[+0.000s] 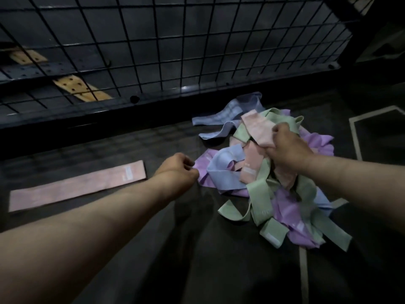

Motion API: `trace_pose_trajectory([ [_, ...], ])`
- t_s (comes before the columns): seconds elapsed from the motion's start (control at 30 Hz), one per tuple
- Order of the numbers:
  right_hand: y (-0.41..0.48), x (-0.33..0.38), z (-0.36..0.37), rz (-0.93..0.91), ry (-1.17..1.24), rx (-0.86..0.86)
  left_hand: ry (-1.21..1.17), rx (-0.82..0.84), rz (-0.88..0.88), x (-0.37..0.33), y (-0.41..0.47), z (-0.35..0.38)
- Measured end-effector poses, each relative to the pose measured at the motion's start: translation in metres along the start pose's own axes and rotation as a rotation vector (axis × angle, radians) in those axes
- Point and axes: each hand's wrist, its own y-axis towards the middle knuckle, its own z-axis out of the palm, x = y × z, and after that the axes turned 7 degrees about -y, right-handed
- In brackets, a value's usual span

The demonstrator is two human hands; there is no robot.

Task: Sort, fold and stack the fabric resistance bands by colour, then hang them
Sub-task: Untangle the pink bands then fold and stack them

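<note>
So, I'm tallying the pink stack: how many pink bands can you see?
3: flat band on the left, gripped band in the right hand, labelled band in the pile. More may be buried.

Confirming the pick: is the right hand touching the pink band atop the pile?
Touching. The head view shows the right hand with its fingers curled round the near end of the pink band.

— Where does the single view look from?
— From the person's head, wide-angle, facing forward and down onto a dark surface point(197, 270). A wire grid point(175, 51) bows across the top.
— How near?
— Arm's length. The forearms enter from the lower left and the right edge, with the left hand point(177, 170) and right hand point(287, 148) mid-frame, the right gripping a pink band point(260, 130).
</note>
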Motion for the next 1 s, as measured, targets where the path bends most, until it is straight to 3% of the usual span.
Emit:
trace_pose_trajectory([
  [0.2, 0.019, 0.010, -0.046, -0.088, 0.276, -0.234, -0.098, 0.026, 0.027, -0.006, -0.002, 0.009],
  [0.4, -0.003, 0.045, -0.104, -0.196, 0.584, -0.275, -0.254, 0.115, 0.132, -0.025, -0.008, 0.014],
  [0.6, -0.056, 0.086, -0.129, -0.314, 0.724, 0.101, -0.511, 0.220, 0.330, -0.052, -0.004, 0.005],
  [0.73, -0.071, 0.109, -0.141, -0.369, 0.856, 0.264, -0.523, 0.252, 0.366, -0.064, 0.002, -0.007],
  [0.9, -0.050, 0.124, -0.152, -0.192, 1.305, 0.478, -0.577, 0.438, 0.288, -0.047, 0.001, -0.022],
  [1.0, -0.030, 0.127, -0.149, -0.064, 1.478, 0.480, -0.595, 0.499, 0.212, -0.028, -0.003, -0.027],
])
